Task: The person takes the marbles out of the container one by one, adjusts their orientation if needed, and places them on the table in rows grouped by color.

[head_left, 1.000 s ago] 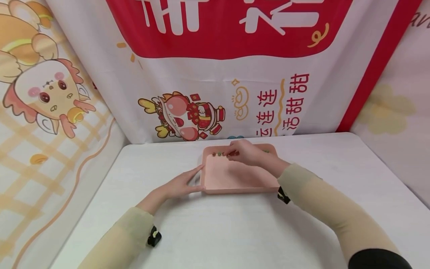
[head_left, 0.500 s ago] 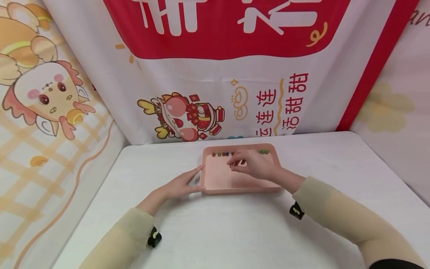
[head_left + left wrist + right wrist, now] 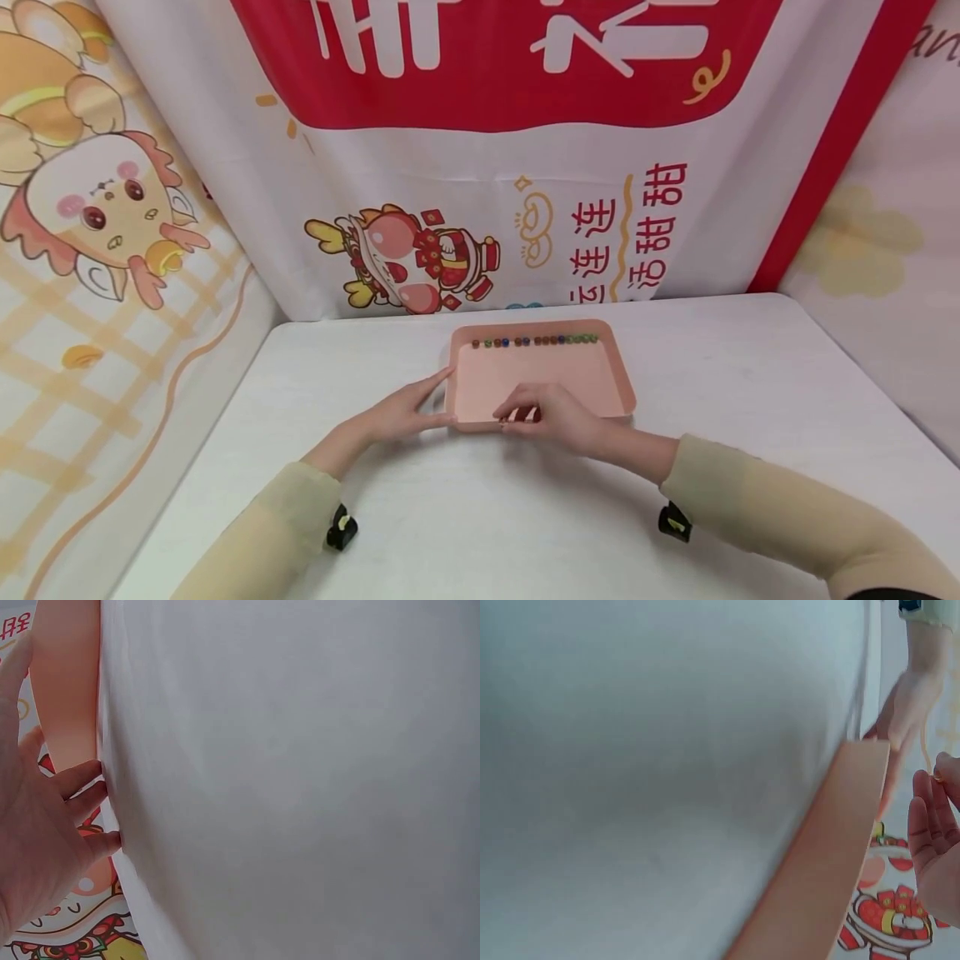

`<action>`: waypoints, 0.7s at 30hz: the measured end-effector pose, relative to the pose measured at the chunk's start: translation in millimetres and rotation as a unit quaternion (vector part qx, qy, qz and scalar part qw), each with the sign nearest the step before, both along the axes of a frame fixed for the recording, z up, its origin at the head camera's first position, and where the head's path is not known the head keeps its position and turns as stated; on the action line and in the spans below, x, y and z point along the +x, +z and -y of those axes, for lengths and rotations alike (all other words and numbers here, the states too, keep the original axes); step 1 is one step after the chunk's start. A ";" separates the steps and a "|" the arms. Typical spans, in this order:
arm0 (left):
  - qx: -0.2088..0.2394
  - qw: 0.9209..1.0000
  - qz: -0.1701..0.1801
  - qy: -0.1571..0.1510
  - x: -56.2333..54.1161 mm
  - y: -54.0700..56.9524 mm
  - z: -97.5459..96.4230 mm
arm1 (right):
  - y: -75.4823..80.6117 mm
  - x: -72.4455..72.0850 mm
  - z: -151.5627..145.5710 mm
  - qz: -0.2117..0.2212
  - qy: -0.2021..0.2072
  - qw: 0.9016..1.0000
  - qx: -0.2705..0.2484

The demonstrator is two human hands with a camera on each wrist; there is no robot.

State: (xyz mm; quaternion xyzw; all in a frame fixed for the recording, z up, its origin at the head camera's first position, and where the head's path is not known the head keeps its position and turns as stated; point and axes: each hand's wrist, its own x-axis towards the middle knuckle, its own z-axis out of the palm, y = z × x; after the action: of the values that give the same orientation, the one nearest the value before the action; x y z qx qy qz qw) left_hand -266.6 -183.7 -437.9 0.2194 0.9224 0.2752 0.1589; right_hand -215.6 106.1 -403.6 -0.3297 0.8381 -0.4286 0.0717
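Note:
A shallow pink tray lies on the white table. Along its far wall runs a row of small shiny balls, like glass marbles, in brown, blue and green. My left hand rests against the tray's left side, fingers spread and fairly straight, thumb by the near left corner. Over the tray's near wall, my right hand pinches a tiny reddish-brown ball between thumb and fingertips, mostly hidden by them. In the right wrist view my right hand has thumb and forefinger meeting.
The white table stretches around the tray on all sides. Behind it hangs a printed cloth with red and cartoon patterns. Another patterned panel stands at the left. Both wrists carry a small black device.
My right hand has moved from the row at the far wall back toward me, to the tray's near wall. The whole row now shows. My left hand has stayed at the tray's left side.

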 end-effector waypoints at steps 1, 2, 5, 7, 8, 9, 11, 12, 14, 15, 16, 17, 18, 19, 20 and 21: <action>-0.001 1.000 0.001 0.001 0.2 0.1 0.0 | -1.9 2.9 2.1 0.006 0.003 1.000 -0.002; -0.002 1.000 0.001 0.001 0.1 -0.2 0.2 | -4.3 5.2 4.4 0.010 0.006 1.000 -0.004; 0.000 1.000 0.006 0.003 0.4 0.1 0.3 | -10.8 12.0 11.3 0.020 0.012 1.000 -0.003; 0.002 1.000 0.008 0.003 0.9 0.6 0.3 | -16.2 15.1 15.8 0.018 0.017 1.000 0.002; 0.003 1.000 0.008 0.003 1.1 1.0 0.4 | -18.8 16.6 17.7 0.017 0.018 1.000 0.004; 0.004 1.000 0.008 0.002 1.2 1.0 0.4 | -21.3 17.8 19.5 0.017 0.018 1.000 0.006; 0.005 1.000 0.006 0.001 1.5 1.6 0.5 | -26.6 19.5 22.7 0.023 0.016 1.000 0.011; 0.005 1.000 0.006 0.000 1.6 1.9 0.5 | -28.9 20.1 24.1 0.029 0.017 0.999 0.012; 0.005 1.000 0.005 0.000 1.8 2.5 0.4 | -33.3 20.8 26.8 0.037 0.019 0.999 0.016; 0.005 1.000 0.005 0.000 1.8 2.6 0.4 | -35.1 21.0 28.1 0.040 0.021 0.999 0.018; 0.005 1.000 0.005 0.001 1.9 2.8 0.4 | -36.8 21.3 29.3 0.040 0.024 0.999 0.023; 0.005 1.000 0.004 0.001 1.9 2.6 0.3 | -38.3 21.4 30.5 0.037 0.027 0.999 0.026; 0.005 1.000 0.004 0.001 1.9 2.4 0.3 | -39.7 21.6 31.5 0.033 0.029 0.999 0.030; 0.005 1.000 0.004 0.001 1.9 2.1 0.2 | -40.8 21.5 32.4 0.026 0.030 0.999 0.032; 0.005 1.000 0.004 0.001 1.9 1.6 0.1 | -42.0 21.3 33.3 0.023 0.030 0.999 0.034; 0.005 1.000 0.005 0.001 2.1 1.5 -0.2 | -43.0 21.2 34.0 0.021 0.030 0.999 0.035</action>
State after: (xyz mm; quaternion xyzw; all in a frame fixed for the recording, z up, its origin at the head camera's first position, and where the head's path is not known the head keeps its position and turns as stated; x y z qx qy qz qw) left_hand -264.5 -183.6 -436.4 0.2174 0.9204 0.2814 0.1623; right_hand -194.4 72.1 -446.5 -0.3428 0.8406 -0.4035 0.1141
